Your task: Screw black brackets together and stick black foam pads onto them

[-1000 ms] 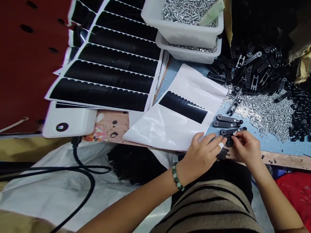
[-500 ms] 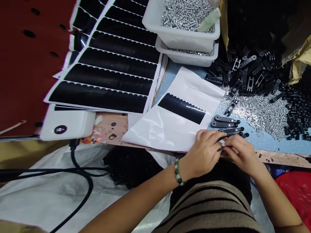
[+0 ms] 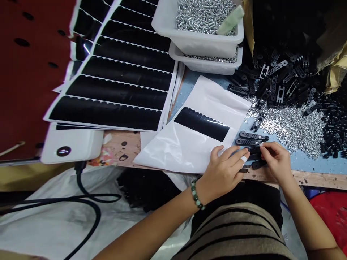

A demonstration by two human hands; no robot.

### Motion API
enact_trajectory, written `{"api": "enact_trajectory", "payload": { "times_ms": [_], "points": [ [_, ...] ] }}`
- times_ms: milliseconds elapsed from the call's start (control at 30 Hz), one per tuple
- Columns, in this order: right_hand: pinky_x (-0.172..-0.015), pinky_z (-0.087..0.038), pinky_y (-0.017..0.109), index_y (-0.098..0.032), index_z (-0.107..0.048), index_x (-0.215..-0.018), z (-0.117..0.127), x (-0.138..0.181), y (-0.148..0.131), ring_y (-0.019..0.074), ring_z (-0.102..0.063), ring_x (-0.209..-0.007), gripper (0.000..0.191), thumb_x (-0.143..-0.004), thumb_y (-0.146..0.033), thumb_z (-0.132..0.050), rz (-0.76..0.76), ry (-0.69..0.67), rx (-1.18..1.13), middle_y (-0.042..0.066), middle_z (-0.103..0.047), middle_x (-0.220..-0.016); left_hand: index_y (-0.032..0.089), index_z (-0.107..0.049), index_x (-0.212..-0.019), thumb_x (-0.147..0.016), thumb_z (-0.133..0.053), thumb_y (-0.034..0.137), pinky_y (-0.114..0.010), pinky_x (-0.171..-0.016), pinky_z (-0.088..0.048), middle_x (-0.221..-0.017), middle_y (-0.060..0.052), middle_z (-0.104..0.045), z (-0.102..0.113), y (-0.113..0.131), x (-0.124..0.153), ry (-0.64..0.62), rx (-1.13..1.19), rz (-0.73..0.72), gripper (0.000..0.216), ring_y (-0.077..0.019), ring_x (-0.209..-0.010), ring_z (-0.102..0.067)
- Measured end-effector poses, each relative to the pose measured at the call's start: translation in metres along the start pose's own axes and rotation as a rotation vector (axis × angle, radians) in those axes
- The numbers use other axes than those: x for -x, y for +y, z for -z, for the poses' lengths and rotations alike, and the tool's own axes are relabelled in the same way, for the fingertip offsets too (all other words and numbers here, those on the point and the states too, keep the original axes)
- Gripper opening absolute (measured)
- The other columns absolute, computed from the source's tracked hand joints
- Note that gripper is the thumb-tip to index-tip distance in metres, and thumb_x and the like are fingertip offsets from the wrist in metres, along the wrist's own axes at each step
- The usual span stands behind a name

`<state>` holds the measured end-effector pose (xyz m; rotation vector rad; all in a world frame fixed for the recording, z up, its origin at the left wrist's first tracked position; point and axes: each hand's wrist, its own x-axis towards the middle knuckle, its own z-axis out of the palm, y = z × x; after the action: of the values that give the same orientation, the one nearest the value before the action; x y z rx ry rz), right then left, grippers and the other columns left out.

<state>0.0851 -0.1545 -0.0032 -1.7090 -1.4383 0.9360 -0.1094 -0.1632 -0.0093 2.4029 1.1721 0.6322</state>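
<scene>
My left hand, with a green bead bracelet at the wrist and white tape on one fingertip, rests on the table's front edge, its fingers pressed on a black plastic bar. My right hand pinches the same bar from the right, fingers closed. Just beyond lie two more black perforated bars side by side. A white sheet with one strip of black scalloped stickers lies directly left of my hands.
Sheets of black sticker strips fan out at the upper left. Two stacked white bins of screws stand at the top. A heap of loose screws and black plastic parts fills the right. A white device with black cables sits at the left.
My hands came together over the bar half a second ago and have now drawn slightly apart. The view shifted a little to the right.
</scene>
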Motion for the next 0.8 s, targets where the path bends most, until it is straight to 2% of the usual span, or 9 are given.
{"api": "enact_trajectory", "payload": {
  "times_ms": [300,633,800],
  "points": [
    [-0.052,-0.047,0.025,-0.021,-0.068,-0.081,0.0017,-0.0035,0.0071,0.0124,-0.058,-0.057,0.016,-0.082,-0.035,-0.06,-0.063,-0.091,-0.054,0.001,-0.061,-0.072,0.021,-0.06,-0.119,-0.085,-0.046,0.015,-0.049,-0.096,-0.027,-0.126,-0.005,-0.062,0.0025,-0.0019,-0.0012,-0.014,-0.008,-0.021,0.037,-0.0258,-0.111,-0.055],
    [-0.051,-0.048,0.025,-0.02,-0.066,-0.079,0.001,-0.003,0.0078,0.0115,-0.057,-0.055,0.014,-0.08,-0.034,-0.063,-0.095,-0.034,-0.131,0.0,-0.058,-0.07,0.022,-0.06,-0.119,-0.083,-0.044,0.011,-0.048,-0.098,-0.027,-0.125,-0.004,-0.063,0.0031,-0.0028,-0.0006,-0.028,0.001,-0.023,0.041,-0.0254,-0.112,-0.055],
    [-0.051,-0.047,0.025,-0.02,-0.066,-0.08,0.002,-0.003,0.0073,0.0113,-0.056,-0.054,0.014,-0.082,-0.033,-0.061,-0.06,-0.052,-0.096,0.0,-0.058,-0.07,0.022,-0.06,-0.12,-0.083,-0.045,0.012,-0.048,-0.098,-0.027,-0.124,-0.005,-0.063,0.0038,-0.003,-0.0003,-0.04,-0.005,-0.018,0.041,-0.026,-0.113,-0.054]
  ]
}}
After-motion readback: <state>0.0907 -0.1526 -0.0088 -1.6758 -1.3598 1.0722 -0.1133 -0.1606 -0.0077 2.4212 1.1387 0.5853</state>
